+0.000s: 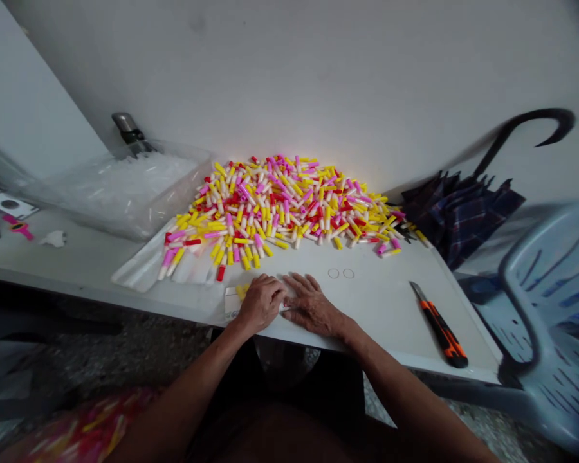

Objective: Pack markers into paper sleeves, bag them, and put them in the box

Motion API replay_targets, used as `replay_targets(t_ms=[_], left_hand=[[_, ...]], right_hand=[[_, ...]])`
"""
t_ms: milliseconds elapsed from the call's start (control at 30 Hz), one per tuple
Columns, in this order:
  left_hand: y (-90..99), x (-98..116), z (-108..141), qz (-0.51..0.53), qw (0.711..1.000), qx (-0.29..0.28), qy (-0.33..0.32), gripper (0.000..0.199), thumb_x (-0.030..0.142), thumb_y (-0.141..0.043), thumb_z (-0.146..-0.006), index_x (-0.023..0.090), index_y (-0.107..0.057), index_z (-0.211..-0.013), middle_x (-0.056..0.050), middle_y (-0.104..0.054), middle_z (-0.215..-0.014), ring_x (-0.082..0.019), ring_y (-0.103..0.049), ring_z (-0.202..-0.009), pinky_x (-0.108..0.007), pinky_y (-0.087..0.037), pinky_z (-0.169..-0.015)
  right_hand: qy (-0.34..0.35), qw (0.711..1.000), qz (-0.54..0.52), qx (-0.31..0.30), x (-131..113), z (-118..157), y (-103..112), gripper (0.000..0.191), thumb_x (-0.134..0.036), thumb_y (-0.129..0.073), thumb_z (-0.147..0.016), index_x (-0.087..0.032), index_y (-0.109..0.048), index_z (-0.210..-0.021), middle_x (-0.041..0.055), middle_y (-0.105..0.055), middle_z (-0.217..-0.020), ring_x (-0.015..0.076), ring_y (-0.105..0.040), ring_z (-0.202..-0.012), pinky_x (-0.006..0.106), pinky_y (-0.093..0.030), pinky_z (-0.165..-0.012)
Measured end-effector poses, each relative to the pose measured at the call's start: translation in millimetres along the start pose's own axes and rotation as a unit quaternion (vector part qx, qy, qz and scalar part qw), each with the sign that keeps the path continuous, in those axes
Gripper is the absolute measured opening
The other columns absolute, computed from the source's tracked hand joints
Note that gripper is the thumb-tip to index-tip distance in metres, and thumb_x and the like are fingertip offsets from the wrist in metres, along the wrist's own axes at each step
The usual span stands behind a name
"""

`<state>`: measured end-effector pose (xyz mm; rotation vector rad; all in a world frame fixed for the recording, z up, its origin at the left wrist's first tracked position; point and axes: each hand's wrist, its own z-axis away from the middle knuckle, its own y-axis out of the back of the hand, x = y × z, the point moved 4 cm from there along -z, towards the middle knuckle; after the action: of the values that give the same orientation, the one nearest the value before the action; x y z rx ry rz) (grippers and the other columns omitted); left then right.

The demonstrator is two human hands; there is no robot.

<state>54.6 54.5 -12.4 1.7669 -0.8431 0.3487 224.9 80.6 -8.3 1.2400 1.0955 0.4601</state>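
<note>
Your left hand (260,303) was curled down over the edge of a white card (231,305), with a yellow tube (241,292) just beyond your fingers. Your right hand (312,306) lay spread beside it, almost touching. I cannot tell whether either hand pinched anything. A heap of coloured plastic tubes (275,206) lay farther up the white table (376,308).

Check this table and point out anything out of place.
A red plastic tube lies apart from the heap of coloured plastic tubes, close to the hands, so it looks stray. A plaid umbrella is also propped by the table's far corner, oddly placed beside the work surface.
</note>
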Motion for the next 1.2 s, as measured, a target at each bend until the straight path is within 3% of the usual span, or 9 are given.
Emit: replay_targets(t_ms=[267,400,467,567,700,833,1000,1100,1200], left_hand=[[6.4,-0.5,1.5,0.014,0.999,0.027,0.01,0.02,0.02,-0.058,-0.1,0.022,-0.064,-0.081,-0.003,-0.067,-0.085,-0.023,-0.059,-0.089,-0.04,-0.044,-0.086],[9.7,-1.6,5.0,0.051,0.997,0.049,0.024,0.016,0.023,-0.06,-0.101,0.022,-0.067,-0.086,-0.003,-0.07,-0.087,-0.022,-0.06,-0.09,-0.04,-0.045,-0.088],[10.0,-2.3,5.6,0.053,0.997,0.051,0.024,0.017,0.023,-0.06,-0.1,0.023,-0.067,-0.085,-0.003,-0.07,-0.087,-0.022,-0.061,-0.089,-0.04,-0.045,-0.089],[9.0,-3.5,5.8,0.043,0.998,0.049,0.023,0.017,0.023,-0.059,-0.1,0.023,-0.067,-0.085,-0.004,-0.07,-0.087,-0.023,-0.061,-0.09,-0.041,-0.045,-0.088],[7.9,-3.4,6.5,0.019,0.998,0.055,0.021,0.016,0.02,-0.058,-0.098,0.022,-0.065,-0.084,-0.005,-0.068,-0.085,-0.024,-0.06,-0.088,-0.041,-0.046,-0.085],[8.1,-1.0,7.0,0.017,0.998,0.054,0.014,0.014,0.017,-0.058,-0.097,0.022,-0.063,-0.084,-0.004,-0.068,-0.086,-0.024,-0.06,-0.089,-0.041,-0.045,-0.085],[12.1,1.3,7.5,0.02,0.998,0.066,0.014,0.014,0.021,-0.058,-0.099,0.022,-0.063,-0.086,-0.005,-0.067,-0.085,-0.024,-0.059,-0.088,-0.041,-0.045,-0.085],[13.2,1.2,8.7,0.032,0.997,0.068,0.015,0.014,0.022,-0.057,-0.1,0.022,-0.062,-0.088,-0.004,-0.067,-0.087,-0.024,-0.06,-0.09,-0.041,-0.045,-0.087],[13.3,0.7,9.7,0.04,0.997,0.067,0.008,0.015,0.024,-0.057,-0.102,0.022,-0.062,-0.087,-0.004,-0.068,-0.087,-0.024,-0.06,-0.09,-0.041,-0.046,-0.086]], right_hand=[[0.002,0.999,-0.032,-0.024,0.5,0.2,4.7,0.05,-0.054,-0.062,-0.101,-0.033,-0.064,-0.147,0.0089,-0.026,-0.174,0.036,-0.019,-0.161,0.065,-0.01,-0.128],[-0.064,0.978,-0.195,0.023,22.7,-8.4,35.8,0.04,-0.052,-0.062,-0.101,-0.025,-0.075,-0.128,0.0105,-0.063,-0.148,0.0293,-0.059,-0.135,0.045,-0.046,-0.113],[-0.148,0.962,-0.211,0.089,34.8,-29.8,50.4,0.038,-0.048,-0.055,-0.104,-0.019,-0.079,-0.107,0.0084,-0.078,-0.108,0.0245,-0.072,-0.101,0.035,-0.055,-0.091],[-0.215,0.96,-0.13,0.127,36.6,-80.2,54.5,0.041,-0.045,-0.056,-0.102,-0.016,-0.077,-0.082,0.0041,-0.072,-0.073,0.0206,-0.068,-0.076,0.029,-0.05,-0.073],[-0.262,0.961,-0.043,0.072,25.5,-139.7,32.9,0.035,-0.047,-0.062,-0.096,-0.019,-0.081,-0.088,0.008,-0.078,-0.087,0.0228,-0.07,-0.085,0.029,-0.047,-0.072],[-0.29,0.954,-0.037,0.07,16.6,-159.5,18.9,0.034,-0.043,-0.06,-0.096,-0.018,-0.082,-0.088,0.0144,-0.079,-0.092,0.0274,-0.073,-0.09,0.033,-0.05,-0.077],[-0.283,0.952,-0.089,0.073,27.8,-128.5,42.4,0.029,-0.038,-0.06,-0.098,-0.016,-0.078,-0.091,0.008,-0.079,-0.087,0.0204,-0.073,-0.083,0.026,-0.051,-0.07],[-0.277,0.931,-0.23,0.053,42.7,-70.5,67.1,0.029,-0.038,-0.061,-0.096,-0.014,-0.074,-0.089,0.0065,-0.074,-0.069,0.0167,-0.069,-0.062,0.024,-0.049,-0.054],[-0.295,0.902,-0.313,-0.02,49.3,-9.8,80.6,0.024,-0.038,-0.073,-0.085,-0.015,-0.072,-0.082,0.0059,-0.072,-0.064,0.017,-0.067,-0.056,0.023,-0.048,-0.048]])
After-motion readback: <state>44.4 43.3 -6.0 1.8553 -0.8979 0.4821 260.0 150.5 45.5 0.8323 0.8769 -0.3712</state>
